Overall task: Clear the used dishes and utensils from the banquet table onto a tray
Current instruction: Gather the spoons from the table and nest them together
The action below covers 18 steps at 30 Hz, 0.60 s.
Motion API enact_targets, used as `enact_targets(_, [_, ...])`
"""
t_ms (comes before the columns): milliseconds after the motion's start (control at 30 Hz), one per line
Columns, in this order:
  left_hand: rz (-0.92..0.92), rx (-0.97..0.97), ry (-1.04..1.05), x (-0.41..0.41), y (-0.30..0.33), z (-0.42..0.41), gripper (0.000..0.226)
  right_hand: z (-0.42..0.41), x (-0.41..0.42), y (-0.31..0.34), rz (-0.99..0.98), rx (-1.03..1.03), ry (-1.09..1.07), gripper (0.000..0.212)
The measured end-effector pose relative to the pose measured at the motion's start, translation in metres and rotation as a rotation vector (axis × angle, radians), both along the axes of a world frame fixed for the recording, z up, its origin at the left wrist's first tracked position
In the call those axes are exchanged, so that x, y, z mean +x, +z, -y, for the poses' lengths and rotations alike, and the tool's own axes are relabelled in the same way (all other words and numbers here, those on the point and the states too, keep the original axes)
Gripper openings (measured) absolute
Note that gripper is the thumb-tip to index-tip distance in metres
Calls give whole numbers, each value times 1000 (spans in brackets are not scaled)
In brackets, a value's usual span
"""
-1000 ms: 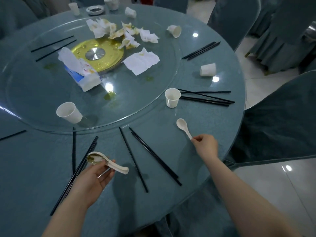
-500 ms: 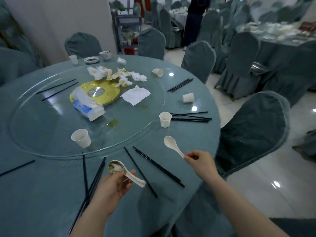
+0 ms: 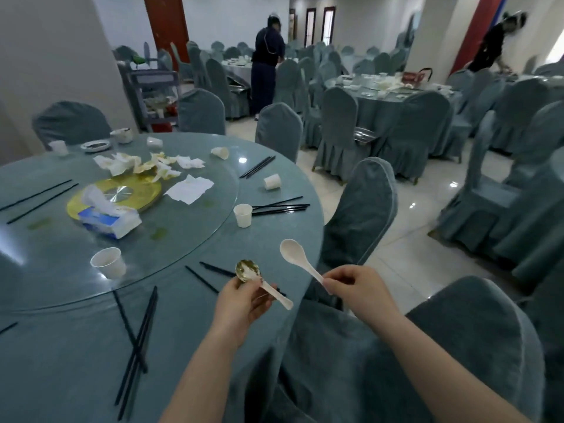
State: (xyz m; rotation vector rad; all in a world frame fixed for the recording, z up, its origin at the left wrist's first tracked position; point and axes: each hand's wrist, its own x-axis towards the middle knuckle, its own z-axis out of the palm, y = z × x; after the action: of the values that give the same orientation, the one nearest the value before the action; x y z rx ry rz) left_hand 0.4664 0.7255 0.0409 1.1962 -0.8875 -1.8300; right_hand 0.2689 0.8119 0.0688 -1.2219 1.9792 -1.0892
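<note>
We hold a soiled spoon (image 3: 254, 277) in our left grip (image 3: 241, 303) and a clean-looking spoon (image 3: 300, 260) pinched in the right (image 3: 357, 290), while cups (image 3: 243, 215), chopsticks (image 3: 139, 346) and napkins (image 3: 189, 188) remain on the tabletop (image 3: 76, 361), and perhaps no tray is in view.

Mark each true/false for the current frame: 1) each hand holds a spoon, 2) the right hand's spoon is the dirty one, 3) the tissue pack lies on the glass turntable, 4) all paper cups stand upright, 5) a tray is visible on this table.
1) True. The left hand grips one white spoon, the right hand pinches the handle of another white spoon.
2) False. The right hand's spoon looks clean; the left hand's spoon has greenish residue in its bowl.
3) True. The tissue pack lies on the glass turntable, beside the gold hub.
4) False. At least one tipped paper cup lies on its side near the table's far edge.
5) False. No tray shows on this table.
</note>
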Motion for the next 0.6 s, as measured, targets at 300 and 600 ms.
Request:
enact_targets(300, [-68,-30,-251,-152,2,-71,16,-93,-96,10,5,25,-70,18])
enact_targets(600, [-131,-10,-402,-361,-1,-162,14,-188,-287,7,-46,89,-160,11])
